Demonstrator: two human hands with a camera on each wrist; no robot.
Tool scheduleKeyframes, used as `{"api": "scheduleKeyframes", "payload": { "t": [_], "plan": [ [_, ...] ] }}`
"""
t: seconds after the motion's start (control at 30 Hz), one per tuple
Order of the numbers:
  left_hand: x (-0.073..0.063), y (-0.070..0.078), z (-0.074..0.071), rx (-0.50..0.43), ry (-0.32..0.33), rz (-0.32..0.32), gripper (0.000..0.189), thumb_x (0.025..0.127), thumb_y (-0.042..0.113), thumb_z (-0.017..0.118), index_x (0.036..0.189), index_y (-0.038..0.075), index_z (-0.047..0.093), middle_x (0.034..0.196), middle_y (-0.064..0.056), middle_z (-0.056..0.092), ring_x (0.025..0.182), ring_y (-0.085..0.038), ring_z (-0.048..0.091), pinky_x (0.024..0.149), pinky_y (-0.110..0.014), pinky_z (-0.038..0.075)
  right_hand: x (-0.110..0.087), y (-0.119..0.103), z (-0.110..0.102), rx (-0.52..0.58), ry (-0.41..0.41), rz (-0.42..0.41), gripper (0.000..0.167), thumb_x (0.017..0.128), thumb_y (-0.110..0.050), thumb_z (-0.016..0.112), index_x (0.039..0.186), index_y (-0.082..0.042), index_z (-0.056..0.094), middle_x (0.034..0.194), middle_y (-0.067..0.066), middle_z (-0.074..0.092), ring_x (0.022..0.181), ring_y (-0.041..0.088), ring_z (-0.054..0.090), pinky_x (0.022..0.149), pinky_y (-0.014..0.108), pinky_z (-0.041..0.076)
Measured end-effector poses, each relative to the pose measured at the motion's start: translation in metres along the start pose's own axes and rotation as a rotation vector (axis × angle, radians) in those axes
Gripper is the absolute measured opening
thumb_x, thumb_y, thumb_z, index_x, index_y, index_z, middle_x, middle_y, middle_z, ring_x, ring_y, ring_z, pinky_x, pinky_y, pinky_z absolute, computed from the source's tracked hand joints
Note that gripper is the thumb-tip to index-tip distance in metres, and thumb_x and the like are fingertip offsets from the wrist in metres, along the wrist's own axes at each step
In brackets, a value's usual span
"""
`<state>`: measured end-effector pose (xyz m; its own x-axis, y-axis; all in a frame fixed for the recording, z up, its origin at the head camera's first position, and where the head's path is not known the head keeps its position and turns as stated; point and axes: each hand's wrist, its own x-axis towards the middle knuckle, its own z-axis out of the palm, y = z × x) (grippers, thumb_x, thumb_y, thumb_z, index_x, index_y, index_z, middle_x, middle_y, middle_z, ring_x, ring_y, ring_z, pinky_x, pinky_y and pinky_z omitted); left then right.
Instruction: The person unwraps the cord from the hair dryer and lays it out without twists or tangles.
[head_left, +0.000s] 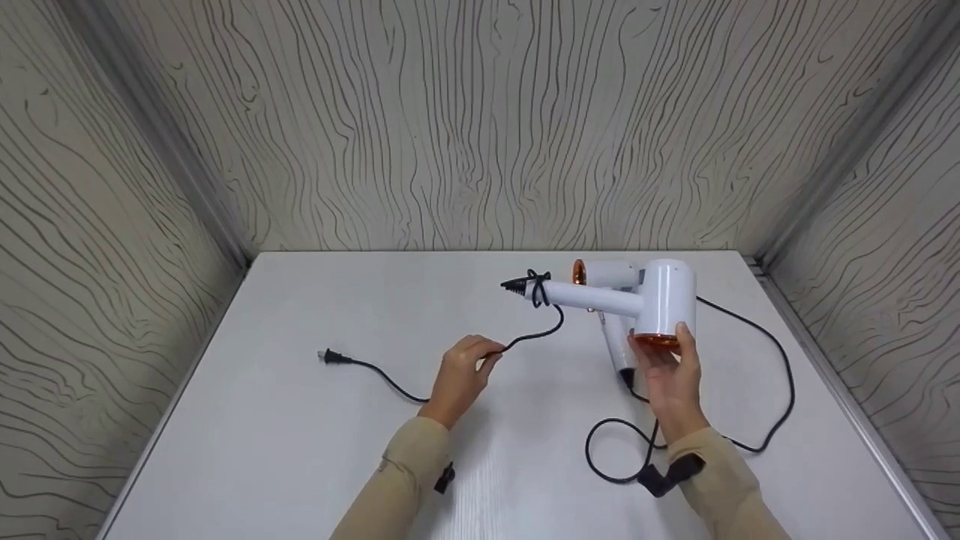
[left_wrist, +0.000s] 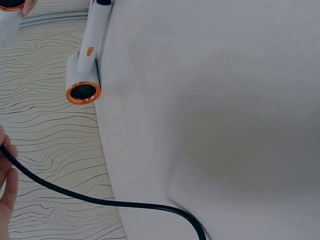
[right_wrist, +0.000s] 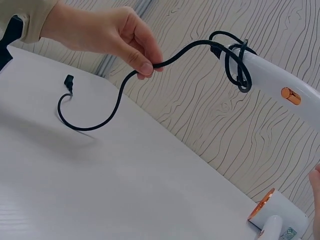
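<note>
Left fingers round black cord

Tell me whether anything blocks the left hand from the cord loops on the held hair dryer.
Nothing visible does. The left hand pinches the cord, which runs through open air to the loops round the handle. The other hair dryer lies on the table, off that path.

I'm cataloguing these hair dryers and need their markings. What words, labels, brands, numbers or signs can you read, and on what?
No word, brand or number is legible in any view.
Label on the lying hair dryer: small print and a roundish mark, too small and blurred to read.
Held hair dryer, in the right hand: no lettering can be made out.
Plug: no marking can be made out.
</note>
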<state>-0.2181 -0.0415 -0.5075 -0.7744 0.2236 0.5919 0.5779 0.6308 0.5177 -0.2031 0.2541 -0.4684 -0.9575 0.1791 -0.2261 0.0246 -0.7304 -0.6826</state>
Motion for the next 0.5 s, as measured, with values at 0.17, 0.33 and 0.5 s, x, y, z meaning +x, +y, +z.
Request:
{"api": "scheduleKeyframes", "payload": {
  "t": [0.17, 0.33, 0.5],
  "plan": [
    [-0.008, -0.001, 0.004, 0.039, -0.066, 0.065, 0.01, 0.084, 0.005, 0.071, 0.092, 0.009, 0.073, 0.091, -0.001, 0.07, 0.088, -0.011, 0.067, 0.079, -0.018, 0.057, 0.0, -0.001, 0.0, 0.022, -0.011, -0.012, 0.053, 0.097, -0.043, 0.05, 0.141, -0.031, 0.023, 0.133, -0.003, 0.036, 0.115, 0.012, 0.054, 0.102, 0.026, 0.052],
    [-0.018, -0.004, 0.009, 0.081, -0.194, 0.121, 0.008, 0.086, 0.007, 0.069, 0.092, 0.011, 0.074, 0.094, 0.0, 0.069, 0.089, -0.011, 0.067, 0.08, -0.017, 0.056, 0.001, -0.001, 0.002, 0.024, -0.026, -0.017, 0.053, 0.097, -0.044, 0.049, 0.141, -0.031, 0.022, 0.132, -0.003, 0.035, 0.116, 0.012, 0.05, 0.104, 0.025, 0.051],
    [-0.027, -0.005, 0.013, 0.077, -0.329, 0.11, 0.01, 0.088, 0.007, 0.067, 0.093, 0.009, 0.075, 0.097, -0.002, 0.067, 0.093, -0.012, 0.066, 0.082, -0.016, 0.056, 0.0, 0.001, 0.002, 0.01, -0.009, -0.017, 0.056, 0.097, -0.044, 0.05, 0.143, -0.032, 0.021, 0.132, -0.004, 0.036, 0.12, 0.012, 0.048, 0.104, 0.026, 0.051]
  ]
}}
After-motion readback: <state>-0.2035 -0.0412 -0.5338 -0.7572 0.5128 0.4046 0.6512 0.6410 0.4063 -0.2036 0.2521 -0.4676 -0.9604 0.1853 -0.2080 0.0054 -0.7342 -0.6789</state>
